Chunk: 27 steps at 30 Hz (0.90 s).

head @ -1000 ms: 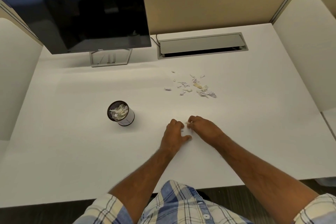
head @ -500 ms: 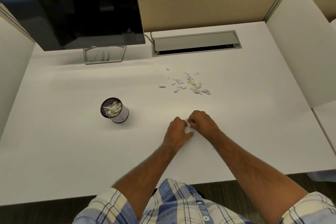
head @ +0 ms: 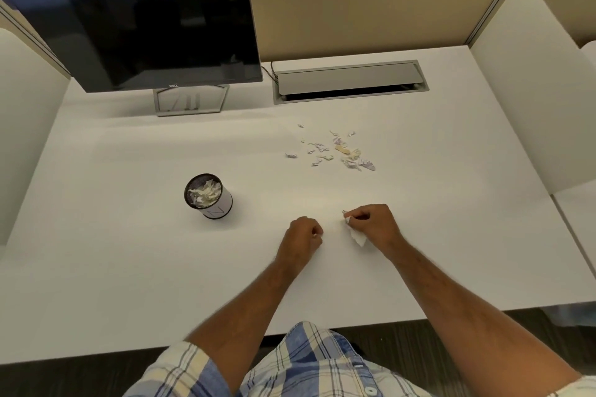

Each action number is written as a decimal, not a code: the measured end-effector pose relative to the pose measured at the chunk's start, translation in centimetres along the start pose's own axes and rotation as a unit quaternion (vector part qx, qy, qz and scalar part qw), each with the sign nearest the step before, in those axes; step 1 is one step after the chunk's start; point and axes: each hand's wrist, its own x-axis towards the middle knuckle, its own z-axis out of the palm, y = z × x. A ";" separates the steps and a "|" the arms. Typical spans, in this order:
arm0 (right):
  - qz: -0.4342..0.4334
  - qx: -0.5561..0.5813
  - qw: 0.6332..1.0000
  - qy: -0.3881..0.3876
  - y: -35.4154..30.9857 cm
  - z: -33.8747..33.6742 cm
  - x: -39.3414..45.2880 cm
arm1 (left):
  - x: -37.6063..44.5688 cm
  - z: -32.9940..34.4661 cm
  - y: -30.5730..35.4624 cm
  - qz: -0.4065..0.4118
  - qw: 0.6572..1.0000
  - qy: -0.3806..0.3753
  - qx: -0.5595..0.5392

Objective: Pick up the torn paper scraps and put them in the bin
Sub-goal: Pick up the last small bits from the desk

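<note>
A heap of several torn paper scraps [head: 335, 150] lies on the white desk [head: 129, 267], beyond my hands. A small round mesh bin [head: 209, 196] with a white label stands to the left and holds several scraps. My right hand [head: 374, 226] pinches a white piece of paper [head: 356, 235] just above the desk. My left hand [head: 303, 240] sits a short way to its left, fingers curled; a tiny white bit shows at its fingertips, too small to tell whether it is held.
A dark monitor [head: 129, 16] on a grey stand occupies the back left. A grey cable hatch [head: 350, 80] is set into the desk at the back. White side panels [head: 529, 90] border the desk left and right.
My two hands were touching over a piece of paper; now they have pulled apart, the right keeping a white piece. The scrap heap and bin have not moved.
</note>
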 end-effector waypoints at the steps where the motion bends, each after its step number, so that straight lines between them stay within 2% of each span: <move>1: 0.002 0.036 0.999 0.005 -0.4 0.0 -0.3 | -0.3 -0.7 -0.5 -0.016 0.999 0.017 -0.024; 6: 0.008 0.167 0.986 -0.012 -3.1 0.6 -0.7 | -2.2 -5.7 -2.0 -0.075 0.979 0.108 -0.156; 9: -0.010 0.205 0.978 -0.031 -5.4 2.0 -0.7 | -2.8 -9.5 -2.8 -0.072 0.967 0.155 -0.190; 17: -0.078 0.213 0.968 -0.106 -12.7 8.1 -0.4 | -2.8 -19.2 -6.2 -0.023 0.955 0.267 -0.126; 19: -0.088 0.212 0.967 -0.114 -14.3 9.7 -0.3 | -2.2 -21.0 -7.3 -0.021 0.956 0.275 -0.104; 23: -0.092 0.192 0.968 -0.131 -16.9 13.3 0.3 | -1.4 -23.0 -9.2 -0.033 0.967 0.242 -0.074; 27: -0.102 0.164 0.972 -0.132 -18.9 16.7 1.3 | -1.9 -23.8 -10.2 -0.044 0.964 0.246 -0.090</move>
